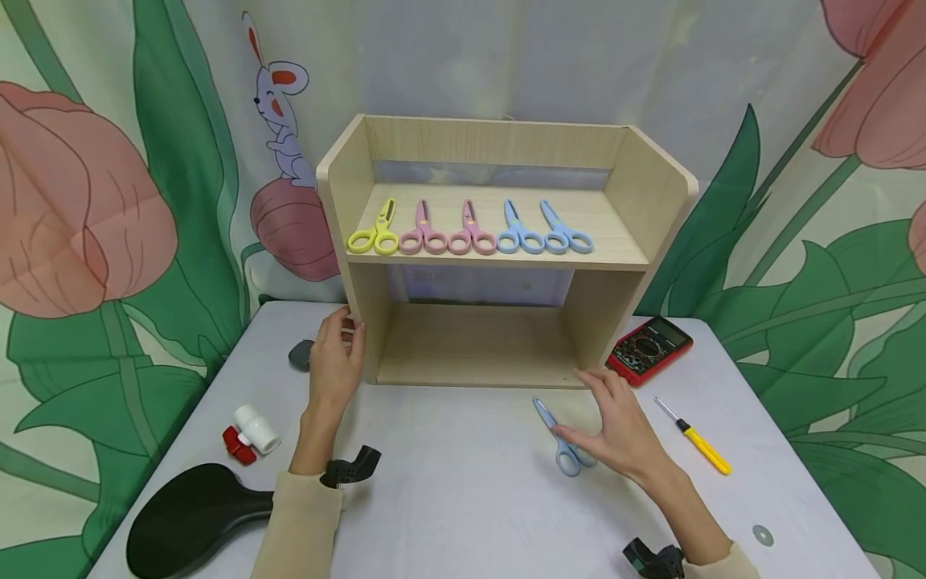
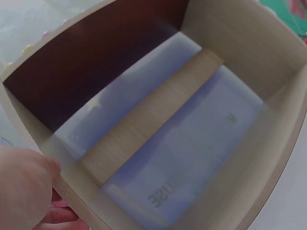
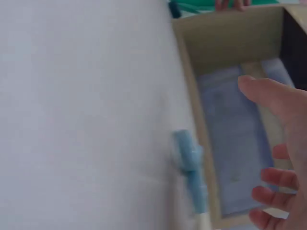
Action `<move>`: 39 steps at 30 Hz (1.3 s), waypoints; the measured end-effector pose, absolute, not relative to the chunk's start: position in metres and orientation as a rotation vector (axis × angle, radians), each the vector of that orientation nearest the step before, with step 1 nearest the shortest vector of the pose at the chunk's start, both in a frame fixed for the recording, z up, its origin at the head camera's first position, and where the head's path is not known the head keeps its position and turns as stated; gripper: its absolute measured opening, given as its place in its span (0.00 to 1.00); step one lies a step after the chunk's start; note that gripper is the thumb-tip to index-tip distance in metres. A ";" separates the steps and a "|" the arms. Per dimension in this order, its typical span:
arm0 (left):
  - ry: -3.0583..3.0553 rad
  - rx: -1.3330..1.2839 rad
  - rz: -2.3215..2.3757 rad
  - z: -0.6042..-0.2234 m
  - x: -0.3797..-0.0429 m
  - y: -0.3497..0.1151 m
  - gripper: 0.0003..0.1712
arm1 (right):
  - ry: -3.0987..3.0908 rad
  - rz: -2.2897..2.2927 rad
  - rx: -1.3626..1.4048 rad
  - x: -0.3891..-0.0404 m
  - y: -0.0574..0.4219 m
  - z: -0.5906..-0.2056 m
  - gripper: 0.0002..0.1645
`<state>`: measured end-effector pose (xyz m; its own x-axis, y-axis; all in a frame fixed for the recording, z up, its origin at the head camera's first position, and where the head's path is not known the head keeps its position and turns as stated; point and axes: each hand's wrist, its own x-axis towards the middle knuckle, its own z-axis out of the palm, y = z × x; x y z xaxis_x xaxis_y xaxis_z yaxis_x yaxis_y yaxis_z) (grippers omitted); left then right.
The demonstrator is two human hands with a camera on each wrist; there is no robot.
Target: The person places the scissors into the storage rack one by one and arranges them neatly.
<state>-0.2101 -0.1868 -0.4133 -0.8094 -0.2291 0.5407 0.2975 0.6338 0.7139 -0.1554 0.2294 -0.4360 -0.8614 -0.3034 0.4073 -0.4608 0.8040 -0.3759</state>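
Note:
A small two-tier wooden shelf (image 1: 477, 346) stands upright at the back of the table. My left hand (image 1: 335, 362) holds its left side panel at the front edge, thumb at the edge and fingers along the outside (image 2: 29, 187). Blue scissors (image 1: 567, 460) lie in front of the shelf. Over their handles hovers my right hand (image 1: 615, 426), fingers spread and holding nothing, fingertips close to the lower right front corner. On the upper tier, yellow scissors (image 1: 383, 240), two pink pairs (image 1: 471, 240) and two blue pairs (image 1: 567, 239) form a row, blades pointing back.
Right of the shelf are a red-and-black multimeter (image 1: 649, 350), a yellow screwdriver (image 1: 705, 448) and a small grey disc (image 1: 763, 535). A black paddle-shaped item (image 1: 191, 515), a white-and-red fitting (image 1: 255, 430) and a dark grey object (image 1: 300, 355) lie on the left. A printed curtain hangs behind.

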 end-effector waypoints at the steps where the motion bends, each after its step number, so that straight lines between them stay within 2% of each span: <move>1: -2.246 -0.052 -1.129 -0.413 -0.210 -0.187 0.22 | -2.710 0.673 0.563 -0.150 0.230 -0.443 0.54; 8: -2.256 -0.058 -1.117 -0.413 -0.210 -0.187 0.22 | -2.982 0.592 0.410 -0.124 0.230 -0.482 0.57; 15: -2.250 -0.073 -1.109 -0.413 -0.211 -0.188 0.21 | -3.049 0.543 0.324 -0.121 0.230 -0.483 0.46; 21: -2.252 -0.069 -1.120 -0.414 -0.211 -0.187 0.21 | -3.102 0.641 0.265 -0.124 0.228 -0.481 0.41; 25: -2.249 -0.068 -1.125 -0.415 -0.211 -0.187 0.21 | -3.024 0.709 0.319 -0.126 0.227 -0.480 0.37; 32: -2.241 -0.073 -1.115 -0.415 -0.211 -0.187 0.21 | -2.728 0.743 0.492 -0.129 0.226 -0.451 0.33; 39: -2.252 -0.063 -1.121 -0.415 -0.211 -0.187 0.21 | -2.351 0.763 0.637 -0.139 0.221 -0.397 0.39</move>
